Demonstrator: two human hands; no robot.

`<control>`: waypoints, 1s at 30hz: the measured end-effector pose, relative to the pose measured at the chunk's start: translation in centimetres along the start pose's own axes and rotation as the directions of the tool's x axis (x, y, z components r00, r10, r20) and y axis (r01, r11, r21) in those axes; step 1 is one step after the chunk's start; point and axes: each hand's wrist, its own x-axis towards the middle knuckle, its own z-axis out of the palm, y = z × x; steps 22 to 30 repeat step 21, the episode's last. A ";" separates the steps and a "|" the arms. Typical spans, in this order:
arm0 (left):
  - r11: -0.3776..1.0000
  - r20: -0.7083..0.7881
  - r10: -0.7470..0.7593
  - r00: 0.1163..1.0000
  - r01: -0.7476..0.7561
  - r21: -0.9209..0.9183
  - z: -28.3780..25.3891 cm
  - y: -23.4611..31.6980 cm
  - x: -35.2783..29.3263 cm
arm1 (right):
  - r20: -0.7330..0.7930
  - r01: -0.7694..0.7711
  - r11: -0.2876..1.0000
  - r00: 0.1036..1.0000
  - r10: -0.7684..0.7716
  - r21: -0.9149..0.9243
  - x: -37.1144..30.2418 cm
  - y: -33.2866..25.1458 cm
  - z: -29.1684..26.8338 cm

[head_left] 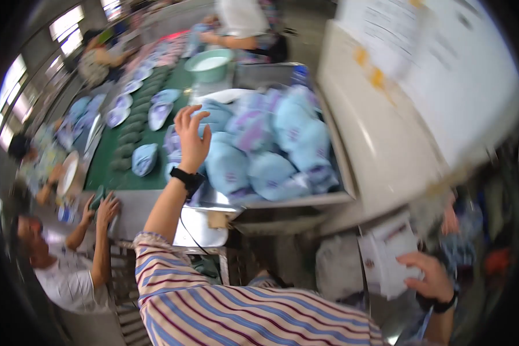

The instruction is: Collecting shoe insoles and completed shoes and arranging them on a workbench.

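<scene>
My left hand (193, 135) is raised at the left side of a metal tray (343, 173), its fingers spread and slightly curled with nothing in them. Behind and beside it in the tray lies a heap of light-blue, cap-like fabric pieces (230, 164), some with purple parts. Whether the fingertips touch the heap I cannot tell. Low on the right, my right hand (429, 277) is beside a white box-like container (389, 259). Its fingers are apart and reach toward the container's side; contact is unclear through the blur. Each wrist wears a black band.
A green conveyor belt (106, 164) carries a single blue cap (145, 160), dark-green rounds (134, 127) and purple-white pieces. Beyond stands a pale-green basin (209, 64). At left, a co-worker in white (69, 277) handles something dark green. A cream panel (380, 109) rises along the right.
</scene>
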 end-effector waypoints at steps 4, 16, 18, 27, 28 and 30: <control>0.894 -0.001 0.301 0.954 -0.283 -0.348 -0.5 19.8 2.1 | -0.128 0.033 0.996 0.991 -0.044 -0.082 -10.1 1.5 -0.8; -0.009 -0.022 0.981 0.195 -0.070 -0.998 4.1 62.4 -6.8 | -0.700 -0.205 0.767 0.318 0.640 0.608 -48.5 5.9 9.0; -0.006 -0.020 0.996 0.082 -0.165 -0.986 6.7 67.1 -9.2 | -0.580 -0.333 0.638 0.267 0.770 0.694 -51.7 12.1 13.9; 0.033 0.033 0.999 -0.001 0.000 -0.999 9.7 74.6 -13.0 | -0.359 -0.670 0.264 -0.005 0.933 0.694 -54.0 21.6 22.5; 0.033 0.033 0.999 -0.001 0.000 -0.999 9.7 74.6 -13.0 | -0.359 -0.670 0.264 -0.005 0.933 0.694 -54.0 21.6 22.5; 0.033 0.033 0.999 -0.001 0.000 -0.999 9.7 74.6 -13.0 | -0.359 -0.670 0.264 -0.005 0.933 0.694 -54.0 21.6 22.5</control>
